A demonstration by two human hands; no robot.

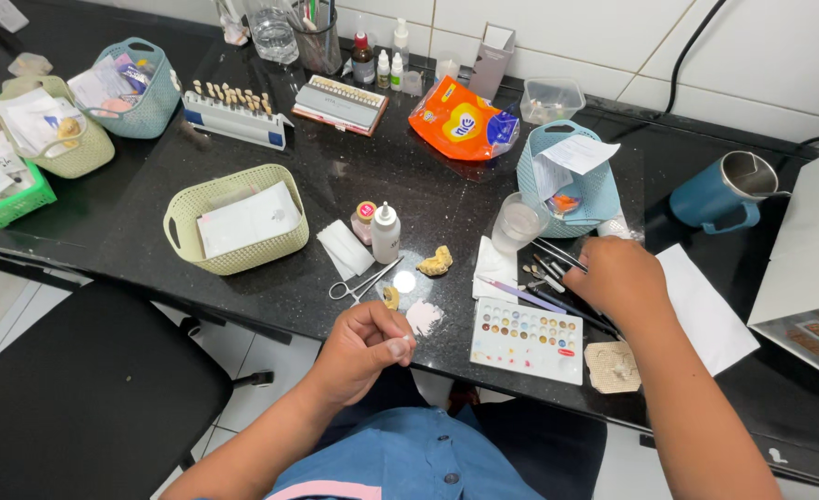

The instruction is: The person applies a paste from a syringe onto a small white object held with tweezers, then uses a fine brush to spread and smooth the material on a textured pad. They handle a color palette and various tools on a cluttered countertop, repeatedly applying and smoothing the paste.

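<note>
The left hand (pixel 365 344) pinches what looks like a small tooth-shaped piece (pixel 398 347) at the counter (pixel 270 278) edge while the right hand (pixel 618 278) closes over the fine brushes (pixel 550 268) beside the colour palette (pixel 527 339), seemingly picking one, which calls for a light grip

Your counter (pixel 243 287) was dark polished stone, speckled and glossy, throwing back a lamp glare. The baskets, one cream (pixel 233 218) and one pale blue (pixel 571 181), looked like matt woven plastic, holding smooth white paper. The scissors (pixel 361 285) were bright metal. The mug (pixel 729 193) showed a blue matt outside and a shiny steel lining. The snack bag (pixel 460 118) was glossy orange foil. Your shirt (pixel 409 463) was plain blue cloth.
</note>
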